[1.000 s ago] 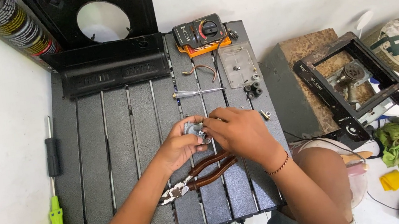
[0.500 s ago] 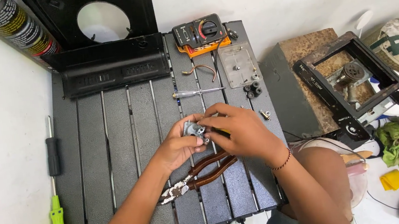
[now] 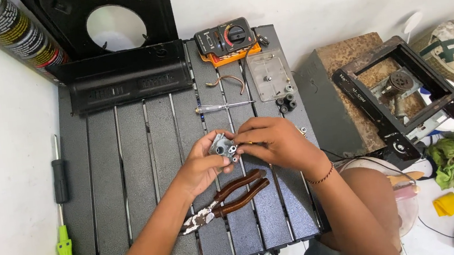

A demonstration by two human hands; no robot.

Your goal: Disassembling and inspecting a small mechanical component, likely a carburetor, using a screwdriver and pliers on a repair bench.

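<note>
hands meet over the middle of the dark slatted table [image 3: 129, 173], both closed on a small grey metal part [image 3: 222, 147] held just above the slats. left hand [image 3: 202, 167] cups it from below, fingers curled around its body; right hand [image 3: 271, 139] pinches its right side with thumb and fingertips. brown-handled pliers [image 3: 226, 199] lie just beneath the hands, a thin screwdriver [image 3: 224, 106] beyond them, and a multimeter [image 3: 225, 39] at the far edge.

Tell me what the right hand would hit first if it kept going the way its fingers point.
The right hand points left, its fingertips already on the small grey metal part. Just beyond that is the left hand holding the same part; height is hard to judge from above.
</note>
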